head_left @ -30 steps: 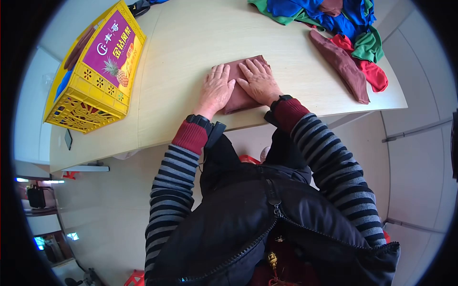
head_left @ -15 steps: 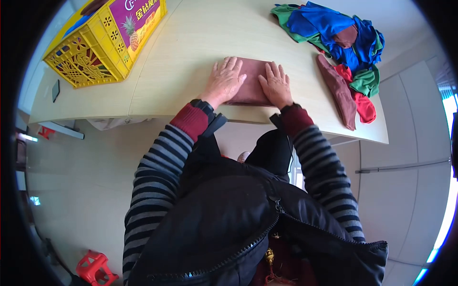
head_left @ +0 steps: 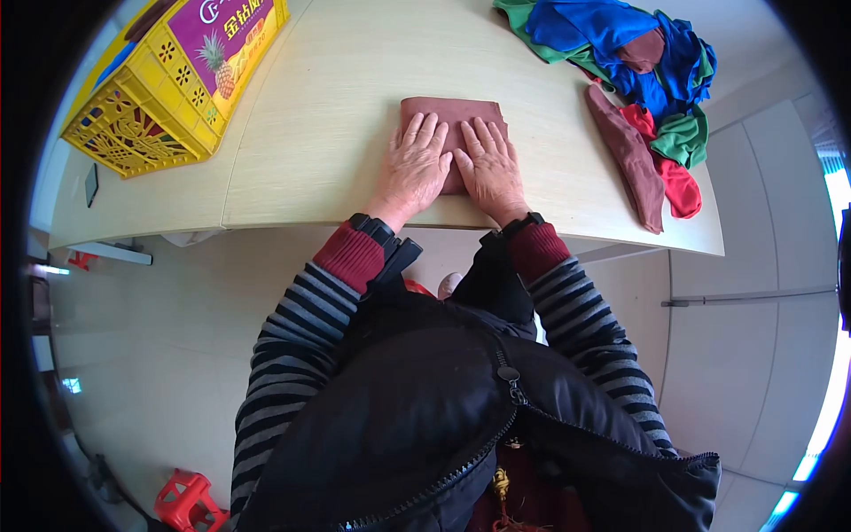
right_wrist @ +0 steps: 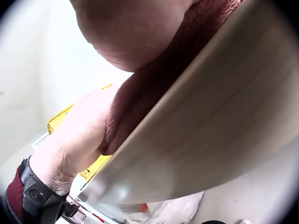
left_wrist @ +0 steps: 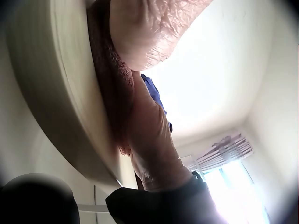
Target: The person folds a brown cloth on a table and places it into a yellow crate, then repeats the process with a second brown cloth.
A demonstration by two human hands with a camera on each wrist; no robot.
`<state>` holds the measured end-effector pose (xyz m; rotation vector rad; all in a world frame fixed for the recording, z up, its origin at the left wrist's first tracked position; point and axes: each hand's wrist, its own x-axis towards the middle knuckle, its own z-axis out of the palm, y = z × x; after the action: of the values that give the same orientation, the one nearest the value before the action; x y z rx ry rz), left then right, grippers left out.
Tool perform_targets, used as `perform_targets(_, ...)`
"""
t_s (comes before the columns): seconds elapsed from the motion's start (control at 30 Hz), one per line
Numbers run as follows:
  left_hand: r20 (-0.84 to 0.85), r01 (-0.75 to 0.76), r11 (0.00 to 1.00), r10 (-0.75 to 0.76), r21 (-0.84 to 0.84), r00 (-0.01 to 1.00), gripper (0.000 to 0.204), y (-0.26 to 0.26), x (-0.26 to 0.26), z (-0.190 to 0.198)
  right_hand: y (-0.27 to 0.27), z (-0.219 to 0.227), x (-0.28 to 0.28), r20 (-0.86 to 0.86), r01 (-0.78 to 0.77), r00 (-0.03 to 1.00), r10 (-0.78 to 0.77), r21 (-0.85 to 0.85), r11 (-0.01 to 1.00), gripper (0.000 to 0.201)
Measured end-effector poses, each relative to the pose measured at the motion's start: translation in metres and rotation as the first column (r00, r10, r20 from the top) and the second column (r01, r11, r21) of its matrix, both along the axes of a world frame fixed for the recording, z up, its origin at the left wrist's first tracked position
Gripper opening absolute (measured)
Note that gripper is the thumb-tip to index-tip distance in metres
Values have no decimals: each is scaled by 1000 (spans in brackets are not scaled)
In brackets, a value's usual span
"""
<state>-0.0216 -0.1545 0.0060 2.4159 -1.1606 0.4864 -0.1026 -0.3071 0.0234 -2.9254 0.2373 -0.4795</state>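
Observation:
A brown towel (head_left: pixel 454 110), folded into a flat rectangle, lies near the front edge of the table. My left hand (head_left: pixel 413 170) rests flat on its left part with straight fingers pointing away from me. Beside it, my right hand (head_left: pixel 493 173) presses on the right part, also with fingers extended. The two thumbs nearly meet over the middle. In the left wrist view, the heel of the left hand (left_wrist: pixel 145 35) bears down on the thick towel edge (left_wrist: pixel 110 79). From the right wrist, the towel's layers (right_wrist: pixel 145 98) show bulging under the palm.
At the table's left stands a yellow plastic crate (head_left: pixel 146 115) with a pineapple label and cloths inside. A dark flat object (head_left: pixel 91 186) lies by it. To the right are a heap of blue and green cloths (head_left: pixel 594 35), a long brown cloth (head_left: pixel 628 160) and a red cloth (head_left: pixel 679 188).
The hands moved apart to the towel's sides, then came back together over its middle. The towel, slanted at first, now lies straighter. The head view has shifted.

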Motion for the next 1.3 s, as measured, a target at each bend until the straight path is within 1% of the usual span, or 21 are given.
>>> perform_targets(0.07,-12,-2,1000,2,14,1000,54,0,1,2,-6,2,-1,-1,7,1000,-7,-12,1000,59)
perform_targets(0.17,-25,-10,1000,10,20,1000,54,0,0,4,-16,-3,-5,31,41,999,-44,82,996,59)
perform_targets(0.27,-27,-17,999,17,30,999,54,4,0,8,-22,4,-15,8,75,997,-75,-8,997,56)
perform_targets(0.33,-182,46,999,-40,28,982,54,10,9,13,-18,15,-23,11,93,996,-93,-57,994,55)
perform_targets(0.37,-255,75,997,-67,20,965,53,13,17,17,-12,21,-30,83,66,995,-59,-88,994,53)
perform_targets(0.43,-213,51,999,-52,-12,976,53,15,40,23,4,31,-48,211,19,978,11,-142,990,50)
perform_targets(0.47,-185,38,999,-44,-35,982,52,16,52,24,18,34,-59,210,20,978,10,-141,990,50)
perform_targets(0.53,-150,35,998,-43,-57,988,51,12,74,17,47,46,-72,143,-79,987,73,36,996,46)
perform_targets(0.57,-163,56,995,-69,-88,984,50,7,85,9,48,46,-72,149,-71,987,64,37,997,46)
perform_targets(0.67,-175,100,983,-127,-155,976,47,1,88,23,42,42,-65,89,-11,996,2,99,995,44)
perform_targets(0.8,-264,37,988,-77,-151,962,43,26,57,22,6,35,-46,148,-64,988,38,175,982,42)
perform_targets(0.87,-234,-73,973,21,-218,972,43,44,29,17,-6,35,-38,170,-89,984,54,211,973,41)
perform_targets(0.9,-230,-79,975,30,-207,973,43,53,14,15,-11,35,-33,193,-116,979,70,238,964,41)
perform_targets(0.97,-168,-80,952,31,-295,985,43,68,-15,16,-16,38,-31,230,-158,969,95,276,948,40)
perform_targets(1.03,-217,-170,952,115,-255,969,42,71,-31,34,-4,56,-28,50,-50,998,44,111,993,38)
perform_targets(1.1,-7,-58,924,60,-377,998,35,64,-30,47,9,60,-25,120,-75,990,72,26,997,41)
perform_targets(1.17,-14,40,932,-49,-361,999,36,45,-22,55,14,43,-16,186,-91,978,99,-48,995,51)
perform_targets(1.2,28,72,942,-67,-327,997,37,31,-17,52,16,33,-12,210,-119,970,123,-32,992,51)
perform_targets(1.23,66,109,950,-94,-292,993,40,17,-12,46,16,21,-10,155,-67,985,74,-50,996,55)
perform_targets(1.27,51,150,968,-142,-200,988,44,3,-7,43,15,13,-7,101,-15,995,22,-73,997,59)
perform_targets(1.3,29,190,976,-188,-109,982,50,-7,-2,39,13,7,-7,120,-30,992,37,-60,998,59)
